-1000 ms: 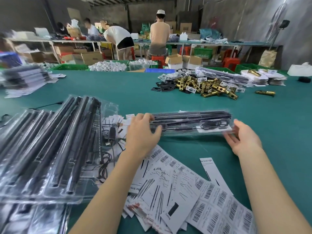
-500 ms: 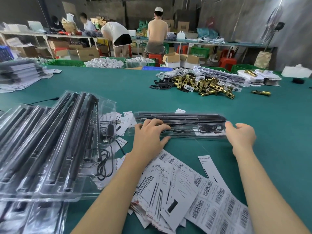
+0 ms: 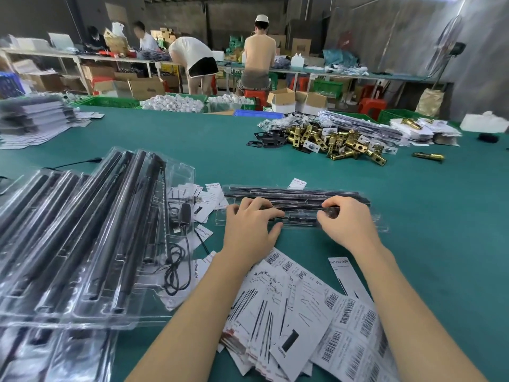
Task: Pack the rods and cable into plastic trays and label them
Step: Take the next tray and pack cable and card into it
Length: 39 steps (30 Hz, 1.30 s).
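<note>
A clear plastic tray lies flat on the green table in front of me, with black rods packed inside. My left hand has its fingers over the tray's left part and its thumb at the near edge. My right hand pinches the tray's middle with curled fingertips. To the left sits a pile of filled trays with long black rods, and a black cable lies at its right side. Printed barcode labels are spread under my forearms.
A heap of brass latch parts and stacks of packaged goods lie at the far right. Flat packs are stacked at the far left. Several people work at benches behind the table.
The tray came down from my raised hands and lies on the table. My right hand moved from its right end to its middle, and both hands are closer together on it.
</note>
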Motion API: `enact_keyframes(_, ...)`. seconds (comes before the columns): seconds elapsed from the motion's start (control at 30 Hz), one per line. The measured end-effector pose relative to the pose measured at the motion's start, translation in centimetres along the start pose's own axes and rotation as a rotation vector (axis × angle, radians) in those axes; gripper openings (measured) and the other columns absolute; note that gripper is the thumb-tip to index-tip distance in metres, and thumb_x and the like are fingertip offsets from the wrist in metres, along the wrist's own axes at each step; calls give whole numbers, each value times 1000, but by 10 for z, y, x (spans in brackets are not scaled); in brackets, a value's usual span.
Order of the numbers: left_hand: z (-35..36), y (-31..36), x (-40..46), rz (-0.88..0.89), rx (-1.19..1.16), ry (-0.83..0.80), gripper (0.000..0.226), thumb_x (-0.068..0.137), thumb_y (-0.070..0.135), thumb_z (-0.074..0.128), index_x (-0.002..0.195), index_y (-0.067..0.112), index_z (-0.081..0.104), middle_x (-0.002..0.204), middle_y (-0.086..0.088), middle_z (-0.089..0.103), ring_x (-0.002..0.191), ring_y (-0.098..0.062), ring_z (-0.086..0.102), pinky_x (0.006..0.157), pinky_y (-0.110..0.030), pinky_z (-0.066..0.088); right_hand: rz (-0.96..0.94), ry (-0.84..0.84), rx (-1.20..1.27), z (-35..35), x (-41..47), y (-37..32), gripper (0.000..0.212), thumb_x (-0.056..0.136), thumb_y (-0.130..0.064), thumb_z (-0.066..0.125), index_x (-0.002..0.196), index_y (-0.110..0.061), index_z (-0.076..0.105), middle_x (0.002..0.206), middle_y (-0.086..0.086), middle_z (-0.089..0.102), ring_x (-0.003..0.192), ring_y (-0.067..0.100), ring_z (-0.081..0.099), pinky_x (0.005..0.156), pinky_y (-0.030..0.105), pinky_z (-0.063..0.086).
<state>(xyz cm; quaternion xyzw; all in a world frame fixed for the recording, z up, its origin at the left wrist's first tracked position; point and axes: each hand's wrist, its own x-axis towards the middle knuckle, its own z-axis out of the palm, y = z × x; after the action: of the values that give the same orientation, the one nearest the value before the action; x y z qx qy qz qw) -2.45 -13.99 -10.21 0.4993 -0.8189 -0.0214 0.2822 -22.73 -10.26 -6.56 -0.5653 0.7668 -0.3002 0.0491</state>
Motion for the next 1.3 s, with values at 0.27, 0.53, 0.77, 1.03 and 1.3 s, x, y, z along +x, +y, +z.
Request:
enact_keyframes(0.27, 1, -1, 1, -5, -11, -3, 29, 97, 46, 53, 123, 43, 67, 131, 18, 54, 125, -12, 43, 109, -42, 25, -215, -166, 14, -22, -6, -36, 4, 87, -29, 70, 86, -29, 73, 85, -14, 72, 81, 8, 66, 76, 27, 53)
enact_keyframes(0.53, 1, -1, 3, -6, 8, -11, 30, 95, 45, 54, 122, 44, 67, 132, 17, 55, 125, -12, 42, 107, -41, 25, -71, -778, -169, -24, -35, -85, 21, 80, -27, 71, 90, -9, 77, 77, 0, 78, 82, 20, 76, 88, 42, 61)
enact_keyframes(0.77, -13, -3, 13, -81, -317, 62, 18, 95, 27, 58, 106, 29, 72, 114, 8, 66, 106, -12, 59, 94, -33, 43, -122, -602, -177, -10, -33, -82, 27, 77, -38, 78, 98, -21, 77, 94, 0, 77, 91, 20, 70, 84, 36, 59)
enact_keyframes(1.03, -61, -17, 27, -272, -271, -219, 8, 96, 26, 58, 91, 26, 64, 89, 5, 70, 77, -7, 63, 64, -22, 46, -139, -481, 11, 15, -37, -85, 43, 75, -37, 83, 115, -23, 73, 109, -1, 73, 101, 19, 66, 92, 37, 56)
enact_keyframes(1.3, -83, -19, 25, -349, -247, -652, 16, 89, 37, 72, 100, 25, 69, 96, 4, 71, 86, -12, 70, 76, -28, 58, -41, -562, 268, 14, -30, -73, 19, 75, -30, 84, 92, -28, 77, 89, -12, 72, 87, 7, 66, 67, 23, 47)
